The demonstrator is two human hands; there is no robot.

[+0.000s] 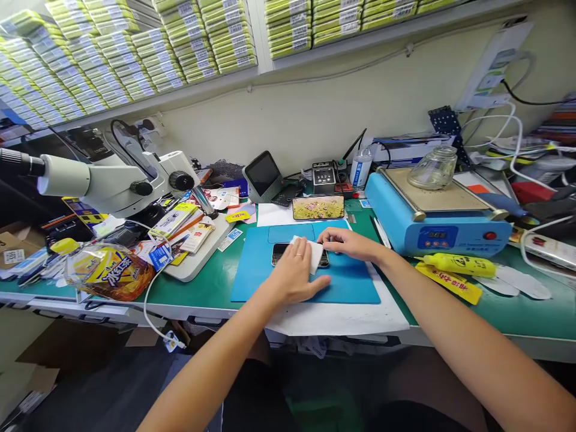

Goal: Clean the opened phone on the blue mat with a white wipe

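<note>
A dark phone (279,254) lies flat on a blue work mat (351,282). My left hand (294,276) presses a white cloth (314,251) onto the phone, fingers closed over the cloth. At the phone's right end my right hand (348,243) steadies it, fingertips curled onto its edge. A second phone (318,207) with a lit picture on its screen lies just beyond the mat.
A microscope (112,180) stands at the left over cluttered packets and a snack bag (110,273). A blue heating machine (432,219) with a glass jar (434,168) on top sits at the right, a yellow tube (454,264) in front. Stacked green boxes fill the shelves above.
</note>
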